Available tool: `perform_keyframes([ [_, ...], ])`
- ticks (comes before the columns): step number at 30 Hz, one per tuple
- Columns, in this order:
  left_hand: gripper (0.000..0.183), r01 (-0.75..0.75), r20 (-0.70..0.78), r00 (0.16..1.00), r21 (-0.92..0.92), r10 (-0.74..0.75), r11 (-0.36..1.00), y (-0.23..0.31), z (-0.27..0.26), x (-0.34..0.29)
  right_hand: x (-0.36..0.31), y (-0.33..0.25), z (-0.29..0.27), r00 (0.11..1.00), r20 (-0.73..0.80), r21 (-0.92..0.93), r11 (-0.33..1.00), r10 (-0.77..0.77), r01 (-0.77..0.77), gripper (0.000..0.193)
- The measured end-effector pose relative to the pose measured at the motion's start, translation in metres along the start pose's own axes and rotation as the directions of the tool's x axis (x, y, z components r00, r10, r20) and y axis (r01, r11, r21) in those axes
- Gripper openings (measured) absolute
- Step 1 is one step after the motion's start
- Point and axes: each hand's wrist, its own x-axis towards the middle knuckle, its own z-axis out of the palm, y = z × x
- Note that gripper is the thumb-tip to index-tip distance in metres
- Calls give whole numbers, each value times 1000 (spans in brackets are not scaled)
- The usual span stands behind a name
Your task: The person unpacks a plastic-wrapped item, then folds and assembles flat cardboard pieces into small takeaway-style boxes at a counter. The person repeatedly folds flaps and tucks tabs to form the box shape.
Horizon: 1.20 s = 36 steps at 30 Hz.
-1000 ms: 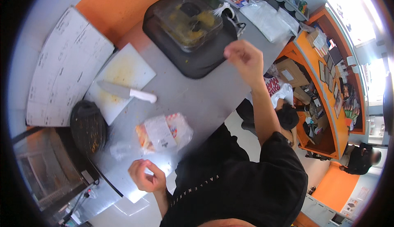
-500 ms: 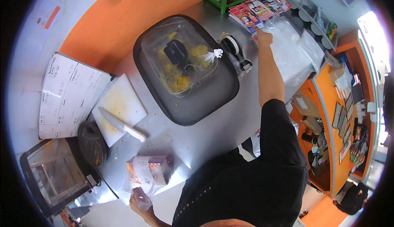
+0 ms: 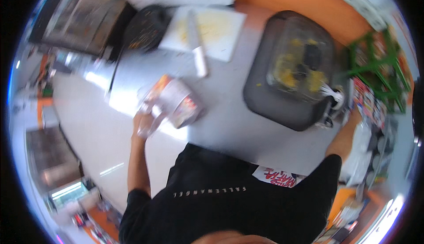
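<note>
My left hand (image 3: 143,119) is closed round the gathered top of a clear plastic bag (image 3: 179,102). Inside the bag is something with white, orange and red printed wrapping, resting near the counter's front edge. On the far right, my right hand (image 3: 353,115) reaches to a row of printed leaflets (image 3: 365,94) beside a green rack. Motion smears its fingers, so whether it grips a leaflet is unclear.
A dark tray (image 3: 265,96) with a yellow-stained clear lid (image 3: 287,36) sits on the steel counter (image 3: 225,107). A knife (image 3: 201,62) lies on a white cutting board (image 3: 225,27). The green rack (image 3: 375,60) and clear plastic bags (image 3: 360,147) are at right.
My view has swung toward the left, so the counter appears rotated and blurred. My left hand still holds the bag, and my right arm still stretches to the leaflets.
</note>
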Motion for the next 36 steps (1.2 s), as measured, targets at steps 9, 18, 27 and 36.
perform_keyframes([
  [9,64,174,-36,981,-253,-189,952,-4,13,-23,8,-25,-4,711,597,795,-387,372,-466,33],
  [18,61,199,-18,976,-327,-216,924,9,5,2,-24,37,-46,804,558,784,-448,207,-429,24],
  [27,62,297,-818,555,23,-153,955,8,-33,-27,-206,-130,-277,985,118,813,-581,125,-24,66],
  [36,21,-335,-599,783,-633,-168,698,-37,-49,-5,-441,-410,-466,881,-120,797,-573,-458,-189,48],
])
